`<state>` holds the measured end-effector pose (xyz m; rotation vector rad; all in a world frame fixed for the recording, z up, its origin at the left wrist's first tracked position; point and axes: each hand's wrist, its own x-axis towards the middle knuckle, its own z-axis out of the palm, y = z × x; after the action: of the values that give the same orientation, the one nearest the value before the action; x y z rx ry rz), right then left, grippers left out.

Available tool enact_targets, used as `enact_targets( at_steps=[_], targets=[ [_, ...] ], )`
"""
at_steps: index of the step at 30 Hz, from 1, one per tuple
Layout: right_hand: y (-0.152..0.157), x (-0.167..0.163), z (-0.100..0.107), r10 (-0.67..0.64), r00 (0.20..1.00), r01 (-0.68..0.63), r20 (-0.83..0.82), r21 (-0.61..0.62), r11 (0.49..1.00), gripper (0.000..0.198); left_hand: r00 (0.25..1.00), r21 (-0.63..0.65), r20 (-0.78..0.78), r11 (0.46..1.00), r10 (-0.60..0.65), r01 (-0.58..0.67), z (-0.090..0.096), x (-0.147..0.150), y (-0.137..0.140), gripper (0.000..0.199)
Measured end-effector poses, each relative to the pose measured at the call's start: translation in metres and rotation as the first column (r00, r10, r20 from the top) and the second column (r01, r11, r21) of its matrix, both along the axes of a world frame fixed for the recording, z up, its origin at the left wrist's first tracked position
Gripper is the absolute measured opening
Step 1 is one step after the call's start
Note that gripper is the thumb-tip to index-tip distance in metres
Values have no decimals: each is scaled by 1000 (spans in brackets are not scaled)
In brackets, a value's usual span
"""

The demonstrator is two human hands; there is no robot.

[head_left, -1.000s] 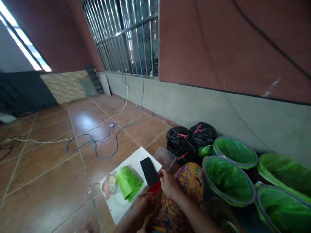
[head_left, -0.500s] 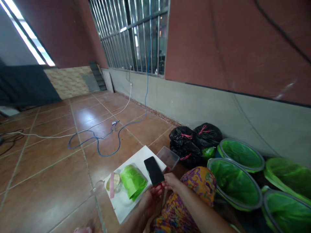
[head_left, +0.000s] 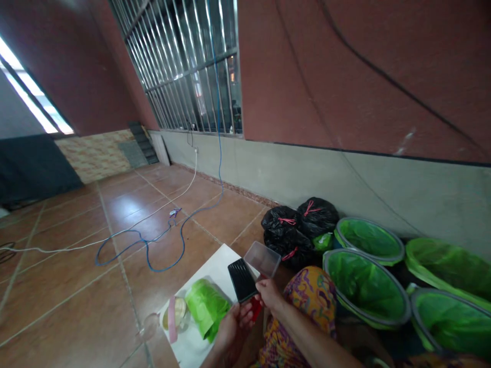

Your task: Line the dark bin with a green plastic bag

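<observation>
A black smartphone [head_left: 242, 280] is tilted up in front of me, and its dark screen mirrors pale stripes. My right hand [head_left: 269, 293] pinches its lower right corner. Palm up, my left hand [head_left: 237, 322] has its thumb and curled fingers at the phone's lower edge. Something red [head_left: 256, 308] shows just beyond the left fingers, too covered to name. Left of the phone, a bright green plastic packet [head_left: 207, 308] lies on a white board [head_left: 223, 259]. Near the board's left corner is a round clear container with pale contents [head_left: 180, 312], crossed by a pink strip [head_left: 172, 319].
A clear plastic box [head_left: 263, 259] sits at the board's right. Tied black bags [head_left: 289, 237] lean by the wall, near several bins lined in green [head_left: 366, 289]. A blue cable [head_left: 148, 248] and a white cable [head_left: 61, 249] cross the tiled floor [head_left: 76, 301].
The view has swung right and a little up. The phone has tilted, so stripes now reflect on its screen. My left fingers have spread slightly, showing more of the red thing.
</observation>
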<state>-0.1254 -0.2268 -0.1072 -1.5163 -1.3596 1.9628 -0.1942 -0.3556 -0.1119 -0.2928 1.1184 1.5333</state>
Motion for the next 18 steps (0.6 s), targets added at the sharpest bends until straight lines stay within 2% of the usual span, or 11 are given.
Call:
enact_targets(
  at_steps=[3,6,9,11,13,15,18],
  targets=[
    [-1,11,9,-42,997,50,-63,125,991,16,1000,3,-12,1000,-21,21,17,2,7,25],
    [-2,31,25,-74,985,110,-159,236,965,16,996,163,40,984,-76,69,36,6,19,37],
    [-8,55,43,-107,961,170,-256,240,956,23,983,361,74,924,-166,129,54,16,35,45],
    [-16,72,52,-142,939,220,-313,230,948,28,971,419,76,891,-228,176,65,26,45,45],
    [-25,86,59,-202,918,287,-341,220,932,31,948,444,63,859,-313,254,76,38,54,54],
    [-32,99,66,-266,894,355,-360,210,911,34,910,443,25,820,-414,361,87,49,63,70],
    [-35,117,77,-273,879,381,-392,231,895,35,867,416,-52,778,-496,470,103,63,74,82]
  ],
)
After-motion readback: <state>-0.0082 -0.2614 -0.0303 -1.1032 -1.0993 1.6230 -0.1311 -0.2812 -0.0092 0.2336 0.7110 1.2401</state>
